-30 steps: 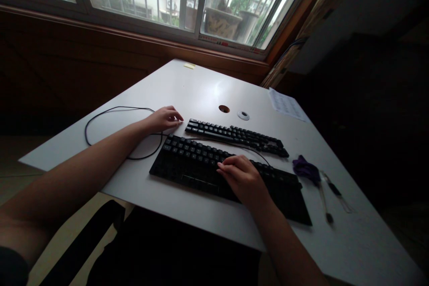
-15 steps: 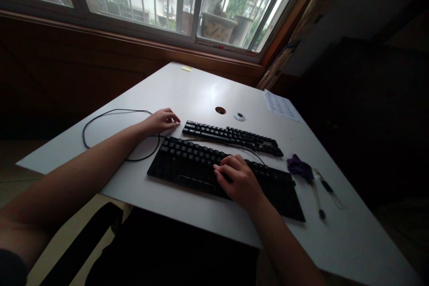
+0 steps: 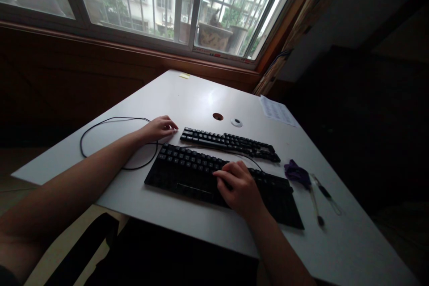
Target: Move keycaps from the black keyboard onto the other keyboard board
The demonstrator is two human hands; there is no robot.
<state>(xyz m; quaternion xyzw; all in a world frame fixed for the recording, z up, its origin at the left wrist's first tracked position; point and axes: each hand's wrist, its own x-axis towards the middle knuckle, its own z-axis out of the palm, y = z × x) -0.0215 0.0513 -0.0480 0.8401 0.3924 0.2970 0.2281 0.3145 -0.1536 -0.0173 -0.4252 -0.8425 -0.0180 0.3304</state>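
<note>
A black keyboard (image 3: 196, 194) lies near the table's front edge, with keycaps on its upper rows and a wide dark lower part whose detail is lost in shadow. My right hand (image 3: 237, 186) is over its middle, thumb and fingertips pinched together at the lowest row of keycaps. Whatever is between those fingertips is too small to make out. Behind the keyboard, loose-looking rows of black keycaps (image 3: 228, 142) run side by side. My left hand (image 3: 160, 128) rests on the table just left of these rows, fingers stretched out, holding nothing visible.
A black cable (image 3: 110, 118) loops under my left forearm and between the keyboard and keycap rows. On the right lie a purple cloth (image 3: 296, 173), a small brush (image 3: 317, 208) and a wire-ended tool (image 3: 325, 192). Farther back are a cable hole (image 3: 217, 116), its white cover (image 3: 236, 122) and paper (image 3: 278, 111).
The whole view has tilted slightly, so the table sits lower in the picture. Both hands keep nearly the same places, the right one still pinched over the keyboard.
</note>
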